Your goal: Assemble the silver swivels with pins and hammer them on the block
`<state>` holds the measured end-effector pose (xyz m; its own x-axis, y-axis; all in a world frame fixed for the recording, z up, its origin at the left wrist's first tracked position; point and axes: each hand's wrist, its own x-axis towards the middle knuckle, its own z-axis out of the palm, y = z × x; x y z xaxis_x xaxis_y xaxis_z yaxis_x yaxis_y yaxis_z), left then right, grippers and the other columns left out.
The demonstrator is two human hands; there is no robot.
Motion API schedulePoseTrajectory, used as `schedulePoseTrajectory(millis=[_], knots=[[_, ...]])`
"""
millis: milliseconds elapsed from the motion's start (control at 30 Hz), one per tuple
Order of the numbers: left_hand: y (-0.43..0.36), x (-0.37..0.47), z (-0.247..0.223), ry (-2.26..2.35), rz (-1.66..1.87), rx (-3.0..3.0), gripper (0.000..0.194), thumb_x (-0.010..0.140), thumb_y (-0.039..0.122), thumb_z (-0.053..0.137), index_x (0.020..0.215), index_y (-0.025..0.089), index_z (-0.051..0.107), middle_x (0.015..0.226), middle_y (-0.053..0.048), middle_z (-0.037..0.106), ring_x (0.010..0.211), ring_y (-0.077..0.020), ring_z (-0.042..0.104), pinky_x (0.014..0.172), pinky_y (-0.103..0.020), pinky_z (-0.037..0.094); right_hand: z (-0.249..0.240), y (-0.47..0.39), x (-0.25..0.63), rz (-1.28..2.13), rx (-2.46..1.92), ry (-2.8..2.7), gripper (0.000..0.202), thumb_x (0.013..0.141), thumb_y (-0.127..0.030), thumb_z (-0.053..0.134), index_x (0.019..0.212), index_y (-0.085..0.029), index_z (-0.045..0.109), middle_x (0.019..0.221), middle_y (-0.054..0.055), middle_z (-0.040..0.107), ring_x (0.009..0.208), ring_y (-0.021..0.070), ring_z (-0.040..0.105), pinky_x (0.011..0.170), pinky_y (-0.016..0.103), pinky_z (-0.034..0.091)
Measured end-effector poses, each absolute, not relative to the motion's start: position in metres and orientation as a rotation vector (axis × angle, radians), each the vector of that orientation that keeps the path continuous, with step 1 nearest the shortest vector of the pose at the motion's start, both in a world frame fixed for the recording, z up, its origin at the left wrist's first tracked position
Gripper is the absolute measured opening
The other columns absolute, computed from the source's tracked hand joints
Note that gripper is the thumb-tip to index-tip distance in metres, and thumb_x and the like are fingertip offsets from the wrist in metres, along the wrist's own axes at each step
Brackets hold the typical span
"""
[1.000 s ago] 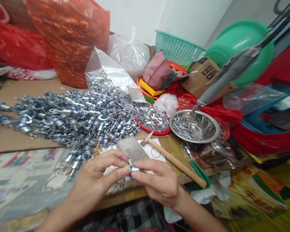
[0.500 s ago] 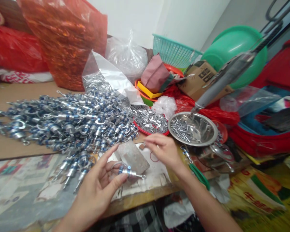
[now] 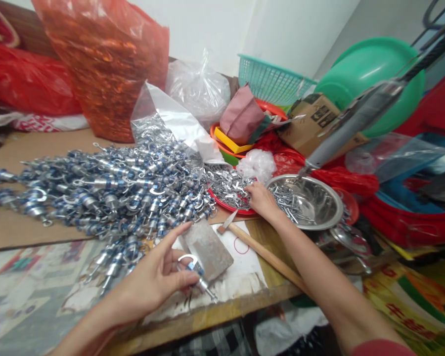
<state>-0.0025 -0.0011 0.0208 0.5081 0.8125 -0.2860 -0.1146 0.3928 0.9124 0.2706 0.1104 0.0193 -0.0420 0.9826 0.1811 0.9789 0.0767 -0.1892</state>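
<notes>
My left hand holds a metal fitting with a blue band, a curved hook and an eye-ended rod, between thumb and fingers. The fitting is over the near side of a grey metal block. My right hand reaches to small metal clips in a red-rimmed tray, its fingertips pinched at them; what they hold is too small to tell. A hammer with a wooden handle lies under my right forearm, its head beside the block.
A large heap of blue-banded fittings covers the left side. At the right stands a steel bowl of metal pins. Behind are plastic bags, a teal basket and a cardboard box. A grey tool arm slants above the bowl.
My right hand has moved up and away from beside the block to the tray of clips. The hammer's handle now shows. The fitting in my left hand has tilted, its rod pointing more downward.
</notes>
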Motion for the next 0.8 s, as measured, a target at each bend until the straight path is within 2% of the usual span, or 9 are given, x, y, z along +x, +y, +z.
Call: schedulePoseTrajectory(millis=[100,167,233,300,400,467,633,800], knots=[[0.001,-0.003,0.019,0.844,0.709,0.943,0.091,0.062,0.016,0.071,0.134,0.021,0.016,0.067,0.004,0.061,0.058,-0.0125,0.057,0.052,-0.023,0.045,0.025,0.087,0.253,0.113,-1.842,-2.078,0.024,0.084,-0.014,0.046,0.099,-0.017,0.064,0.096,0.006,0.065,0.091,0.0155,0.060,0.080,0.027,0.045],[0.002,-0.003,0.018,0.837,0.721,0.922,0.094,0.060,0.014,0.073,0.134,0.021,0.015,0.067,0.003,0.061,0.058,-0.0119,0.057,0.052,-0.022,0.045,0.029,0.061,0.234,0.269,-1.655,-2.127,0.021,0.085,-0.018,0.048,0.096,-0.019,0.065,0.090,0.002,0.067,0.082,0.0115,0.062,0.074,0.023,0.048],[0.003,-0.003,0.017,0.819,0.722,0.914,0.095,0.060,0.013,0.073,0.134,0.021,0.015,0.067,0.003,0.062,0.057,-0.0115,0.057,0.052,-0.021,0.045,0.035,0.033,0.214,0.470,-1.338,-2.189,0.016,0.082,-0.017,0.054,0.090,-0.017,0.067,0.084,0.002,0.068,0.077,0.0116,0.062,0.071,0.022,0.048],[0.003,-0.003,0.017,0.797,0.721,0.907,0.096,0.059,0.012,0.074,0.135,0.021,0.015,0.067,0.003,0.062,0.057,-0.0112,0.057,0.053,-0.021,0.045,0.042,0.009,0.199,0.530,-1.152,-2.256,0.012,0.080,-0.016,0.056,0.083,-0.015,0.068,0.077,0.004,0.067,0.073,0.0131,0.060,0.068,0.024,0.047],[0.003,-0.004,0.016,0.780,0.725,0.893,0.096,0.059,0.012,0.074,0.134,0.021,0.017,0.068,0.003,0.063,0.058,-0.0110,0.057,0.054,-0.021,0.045,0.051,-0.010,0.189,0.509,-1.135,-2.308,0.014,0.081,-0.016,0.054,0.076,-0.015,0.067,0.070,0.003,0.064,0.068,0.0140,0.058,0.063,0.025,0.047],[0.002,-0.004,0.015,0.787,0.733,0.887,0.095,0.058,0.013,0.075,0.134,0.021,0.019,0.068,0.002,0.063,0.058,-0.0113,0.058,0.054,-0.021,0.045,0.051,-0.014,0.187,0.518,-1.082,-2.266,0.016,0.083,-0.016,0.051,0.078,-0.016,0.066,0.073,0.004,0.066,0.071,0.0147,0.060,0.067,0.026,0.048],[0.000,-0.003,0.013,0.775,0.755,0.907,0.099,0.056,0.017,0.077,0.135,0.021,0.018,0.074,-0.001,0.065,0.058,-0.0130,0.059,0.051,-0.022,0.045,0.032,-0.018,0.183,0.469,-0.832,-2.222,0.015,0.085,-0.016,0.048,0.093,-0.018,0.060,0.100,0.007,0.067,0.100,0.0173,0.058,0.089,0.033,0.043],[-0.003,-0.003,0.013,0.764,0.775,0.923,0.100,0.059,0.015,0.075,0.137,0.023,0.013,0.073,0.000,0.064,0.058,-0.0123,0.058,0.050,-0.021,0.045,0.019,-0.025,0.182,0.430,-0.858,-2.232,0.016,0.086,-0.015,0.046,0.096,-0.018,0.057,0.101,0.006,0.067,0.102,0.0174,0.057,0.090,0.035,0.043]])
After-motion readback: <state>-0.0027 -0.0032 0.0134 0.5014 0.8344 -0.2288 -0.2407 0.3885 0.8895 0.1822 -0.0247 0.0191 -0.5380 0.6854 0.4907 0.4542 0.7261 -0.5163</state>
